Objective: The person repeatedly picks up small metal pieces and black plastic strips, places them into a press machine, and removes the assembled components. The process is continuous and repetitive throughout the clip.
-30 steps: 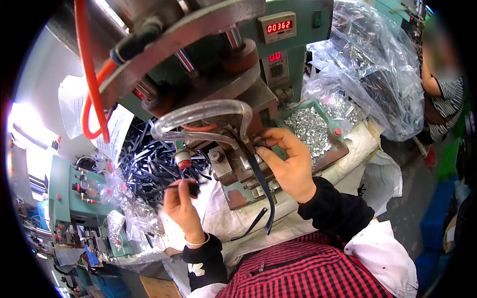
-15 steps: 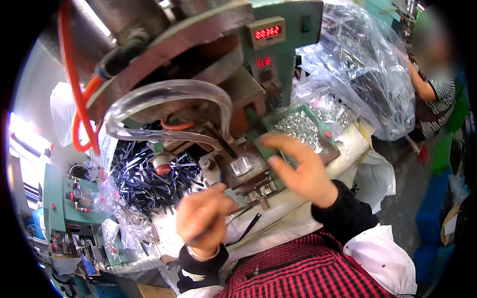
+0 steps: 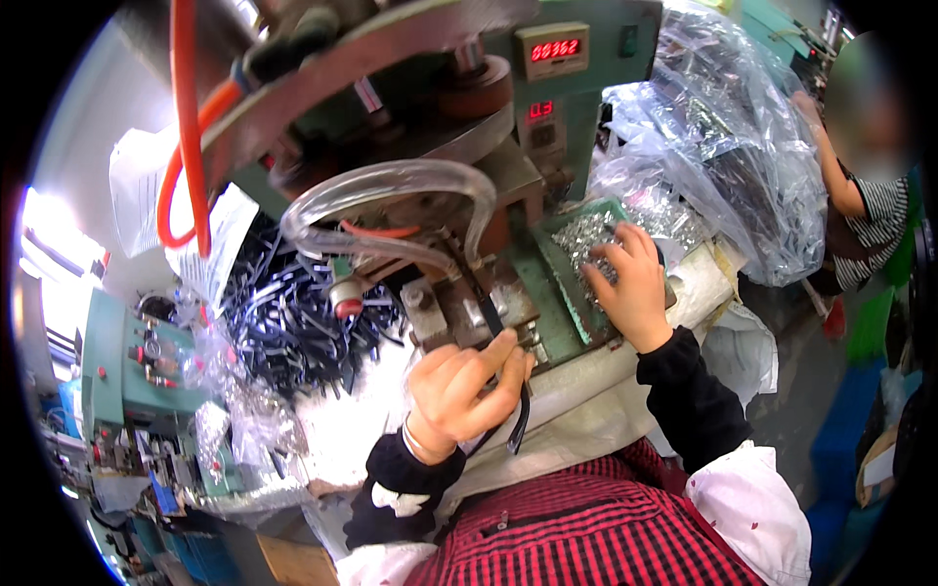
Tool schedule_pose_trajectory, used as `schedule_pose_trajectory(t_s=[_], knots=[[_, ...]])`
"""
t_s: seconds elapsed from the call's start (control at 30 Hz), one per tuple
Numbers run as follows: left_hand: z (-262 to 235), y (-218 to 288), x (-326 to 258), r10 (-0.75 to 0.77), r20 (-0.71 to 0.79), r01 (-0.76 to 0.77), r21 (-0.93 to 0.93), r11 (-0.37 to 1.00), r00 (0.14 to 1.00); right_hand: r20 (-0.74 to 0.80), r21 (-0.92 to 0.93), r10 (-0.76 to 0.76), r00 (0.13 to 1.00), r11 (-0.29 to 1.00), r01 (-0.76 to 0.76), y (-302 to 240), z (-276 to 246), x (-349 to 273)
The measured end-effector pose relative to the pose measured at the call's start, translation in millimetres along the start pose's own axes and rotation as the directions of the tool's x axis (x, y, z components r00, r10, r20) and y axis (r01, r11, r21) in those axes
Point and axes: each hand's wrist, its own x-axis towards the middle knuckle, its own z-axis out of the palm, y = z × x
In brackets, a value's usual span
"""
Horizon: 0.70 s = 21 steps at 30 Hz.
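Observation:
My left hand (image 3: 463,393) is closed in a pinch on a narrow black strap (image 3: 490,314), just in front of the press machine's metal die (image 3: 510,299). One end of the strap lies over the die, and a black length hangs below my fingers. Over a green tray (image 3: 564,306), my right hand (image 3: 633,289) is open, its fingers curved and apart. Its fingertips are at the small shiny silver metal pieces (image 3: 578,237) in the tray. Whether they touch any piece is hard to make out.
A clear hose (image 3: 391,176) loops above the die. Left of it are a red button (image 3: 346,299) and a heap of black straps (image 3: 293,317). Large clear plastic bags (image 3: 723,146) stand at the back right, near another person's arm (image 3: 838,181). An orange hose (image 3: 184,107) hangs at upper left.
My left hand has moved right and up to the die, where the strap now lies. My right hand has shifted right, from beside the die to over the metal pieces. The view has shifted slightly.

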Motion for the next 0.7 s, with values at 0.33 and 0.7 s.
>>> schedule_pose_trajectory(t_s=[0.33,0.7], knots=[[-81.4,17.7,-92.2,-0.815,0.348,0.784,0.268,0.560,0.463,-0.044,0.072,-0.007,0.999,0.997,0.011,0.4,-4.6,-4.4],[-77.2,-94.8,-70.7,-0.634,0.056,0.551,0.440,0.709,0.771,0.002,0.426,0.167,0.986,0.892,-0.152,-26.7,6.6,16.3]])
